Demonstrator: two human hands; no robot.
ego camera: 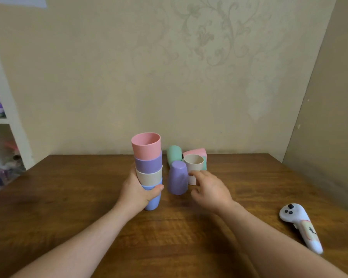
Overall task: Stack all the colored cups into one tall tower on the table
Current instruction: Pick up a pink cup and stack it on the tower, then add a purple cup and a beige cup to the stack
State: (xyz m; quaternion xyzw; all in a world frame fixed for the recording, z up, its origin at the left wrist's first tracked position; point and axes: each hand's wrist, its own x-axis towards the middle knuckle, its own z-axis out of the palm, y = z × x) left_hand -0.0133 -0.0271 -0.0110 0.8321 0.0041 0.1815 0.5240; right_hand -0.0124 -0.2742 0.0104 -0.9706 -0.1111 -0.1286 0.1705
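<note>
A nested stack of cups (pixel 148 167) stands on the wooden table (pixel 68 197): blue at the bottom, then cream, purple and pink on top, all mouth up. My left hand (pixel 138 192) is wrapped around the blue and cream cups. To the right, a purple cup (pixel 177 177) stands upside down. Behind it is an upright cream cup (pixel 193 164), a green cup (pixel 174 154) lying on its side and a pink cup (pixel 196 151) tipped over. My right hand (pixel 208 187) hovers with fingers spread beside the purple cup, its fingertips near the cream cup.
A white handheld controller (pixel 300 225) lies on the table at the right. A white shelf unit (pixel 0 121) with toys stands at the left. Walls close off the back and the right side of the table.
</note>
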